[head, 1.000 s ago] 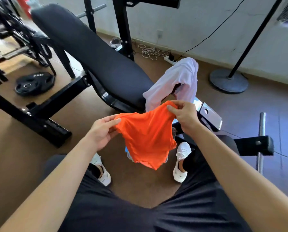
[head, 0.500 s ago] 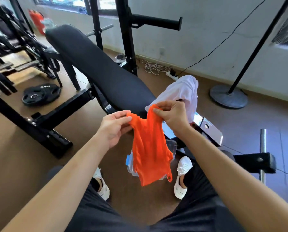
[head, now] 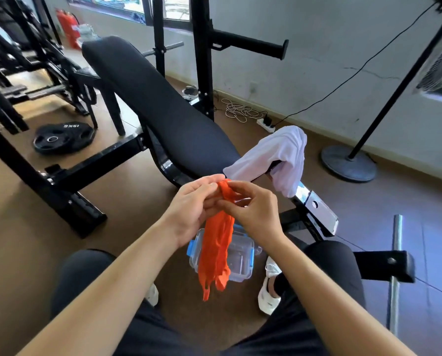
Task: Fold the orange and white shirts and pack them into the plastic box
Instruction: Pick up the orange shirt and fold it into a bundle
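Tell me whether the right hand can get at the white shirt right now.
Probably yes: the white shirt hangs on the weight bench just beyond the right hand, with nothing between them. But that hand is pinching the orange shirt, so it must let go first.

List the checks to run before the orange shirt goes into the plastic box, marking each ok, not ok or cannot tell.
1. Grip: left hand and right hand both pinch the orange shirt at its top: ok.
2. Fold: the orange shirt hangs as a bunched strip, not a flat fold: not ok.
3. Plastic box sits beneath the hanging shirt: ok.
4. Box lid off: cannot tell.
5. White shirt folded: not ok, it is draped loose over the bench end.
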A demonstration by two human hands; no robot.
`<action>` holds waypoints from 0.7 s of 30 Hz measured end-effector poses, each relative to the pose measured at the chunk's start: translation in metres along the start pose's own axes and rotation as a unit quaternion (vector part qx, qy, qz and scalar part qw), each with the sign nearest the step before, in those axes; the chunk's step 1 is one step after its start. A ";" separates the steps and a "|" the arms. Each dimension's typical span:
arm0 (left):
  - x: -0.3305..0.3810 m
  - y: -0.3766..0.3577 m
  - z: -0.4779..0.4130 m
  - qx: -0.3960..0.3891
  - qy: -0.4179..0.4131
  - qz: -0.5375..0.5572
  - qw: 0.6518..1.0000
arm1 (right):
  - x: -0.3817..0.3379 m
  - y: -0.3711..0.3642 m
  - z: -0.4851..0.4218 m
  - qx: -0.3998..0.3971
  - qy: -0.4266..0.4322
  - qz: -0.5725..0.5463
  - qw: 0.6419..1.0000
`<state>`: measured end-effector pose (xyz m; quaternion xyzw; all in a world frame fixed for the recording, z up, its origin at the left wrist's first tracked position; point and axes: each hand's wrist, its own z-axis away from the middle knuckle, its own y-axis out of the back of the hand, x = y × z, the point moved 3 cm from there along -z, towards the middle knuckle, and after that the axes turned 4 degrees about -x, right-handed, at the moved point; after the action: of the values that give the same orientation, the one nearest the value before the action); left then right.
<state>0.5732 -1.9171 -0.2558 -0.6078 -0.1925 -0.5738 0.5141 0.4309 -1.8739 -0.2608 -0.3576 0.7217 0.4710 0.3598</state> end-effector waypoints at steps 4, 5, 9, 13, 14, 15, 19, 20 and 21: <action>-0.010 0.004 0.008 -0.042 0.011 -0.003 0.999 | 0.004 0.009 -0.004 0.017 -0.012 -0.009 1.000; -0.012 0.008 0.008 -0.047 0.007 -0.013 0.999 | 0.004 0.011 -0.007 -0.006 -0.001 -0.009 1.000; -0.019 0.039 0.003 0.031 -0.080 -0.145 0.986 | 0.001 0.024 -0.025 -0.126 0.035 0.025 0.991; -0.029 0.070 -0.003 0.051 -0.114 -0.312 0.942 | -0.006 0.041 -0.041 -0.233 0.010 -0.016 0.972; -0.033 0.073 -0.004 0.028 -0.107 -0.345 0.932 | -0.007 0.044 -0.043 -0.254 0.000 -0.040 0.966; -0.037 0.074 -0.004 0.000 -0.099 -0.369 0.924 | -0.008 0.046 -0.044 -0.272 -0.013 -0.067 0.960; -0.062 0.067 -0.014 -0.108 -0.052 -0.358 0.926 | -0.008 0.051 -0.045 -0.314 -0.048 -0.118 0.941; -0.070 0.066 -0.016 -0.123 -0.038 -0.341 0.931 | -0.006 0.052 -0.044 -0.319 -0.056 -0.123 0.938; -0.078 0.066 -0.018 -0.129 -0.027 -0.329 0.935 | -0.003 0.052 -0.042 -0.315 -0.065 -0.127 0.938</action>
<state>0.5976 -1.9309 -0.3551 -0.5870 -0.3196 -0.7141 0.2080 0.3804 -1.8970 -0.2234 -0.5098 0.4601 0.6468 0.3318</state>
